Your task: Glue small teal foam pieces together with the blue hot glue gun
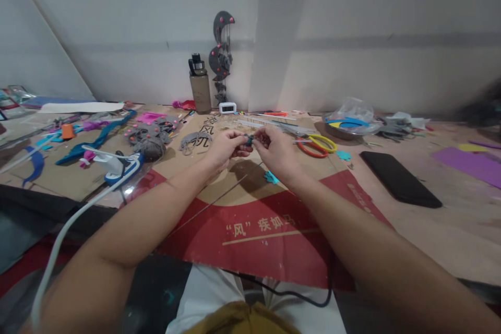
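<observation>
Both hands meet above the middle of the cardboard sheet. My left hand [225, 152] pinches a small dark teal piece [248, 140] between thumb and fingers. Closed at the right end of the same piece are the fingertips of my right hand [276, 151]; the exact grip is too small to make out. Below them, a thin grey cord [223, 195] runs slantwise across the cardboard [250, 255]. A turquoise flower-shaped piece [271, 177] lies under my right wrist. Scissors [323, 143] with red and yellow handles lie just beyond it.
A black phone [399, 177] lies to the right. A bottle [200, 86] and a small white clock [227, 108] stand at the back, beside hanging grey crescent shapes [221, 60]. On the left are a power strip [127, 167], its white cable and grey yarn [151, 148].
</observation>
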Available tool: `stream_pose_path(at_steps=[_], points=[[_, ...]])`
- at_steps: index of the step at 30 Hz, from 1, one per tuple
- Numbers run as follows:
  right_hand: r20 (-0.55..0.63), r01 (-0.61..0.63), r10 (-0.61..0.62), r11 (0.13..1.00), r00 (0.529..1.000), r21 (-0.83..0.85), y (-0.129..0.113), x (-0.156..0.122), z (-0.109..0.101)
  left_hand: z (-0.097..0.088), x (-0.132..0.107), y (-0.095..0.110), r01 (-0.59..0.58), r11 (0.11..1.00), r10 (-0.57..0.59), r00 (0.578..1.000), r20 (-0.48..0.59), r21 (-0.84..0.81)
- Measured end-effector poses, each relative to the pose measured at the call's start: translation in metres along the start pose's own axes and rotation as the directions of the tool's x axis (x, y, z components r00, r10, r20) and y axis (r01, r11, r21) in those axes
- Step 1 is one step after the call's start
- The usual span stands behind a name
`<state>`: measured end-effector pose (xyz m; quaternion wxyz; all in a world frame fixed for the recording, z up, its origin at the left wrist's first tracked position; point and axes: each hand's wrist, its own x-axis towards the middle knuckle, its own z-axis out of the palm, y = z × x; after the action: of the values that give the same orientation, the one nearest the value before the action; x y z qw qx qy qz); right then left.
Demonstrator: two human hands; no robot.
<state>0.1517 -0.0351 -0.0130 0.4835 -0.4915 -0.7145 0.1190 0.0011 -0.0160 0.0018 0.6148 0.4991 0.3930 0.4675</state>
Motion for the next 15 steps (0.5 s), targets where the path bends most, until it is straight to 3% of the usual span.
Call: stream_pose_path(at_steps=[7,11,15], points=[[0.005,0.003,-0.003,1.0,1.0,0.012,-0.0003,-0.0015,-0.001,0.0008,-0.0017,0.0011,-0.002,1.0,0.002,0.999,0.033,-0.004],[0.025,-0.03,0.029,0.998,0.999,0.056,0.0003,-0.002,0.0024,-0.0025,0.0021,-0.0006,-0.018,0.999,0.018,1.0,-0.023,-0.028],[0.067,-0.141,0.13,0.973,0.989,0.182,0.0007,-0.0002,0.0076,-0.0063,0.0043,0.0037,-0.026,0.999,0.023,0.997,-0.08,-0.037]])
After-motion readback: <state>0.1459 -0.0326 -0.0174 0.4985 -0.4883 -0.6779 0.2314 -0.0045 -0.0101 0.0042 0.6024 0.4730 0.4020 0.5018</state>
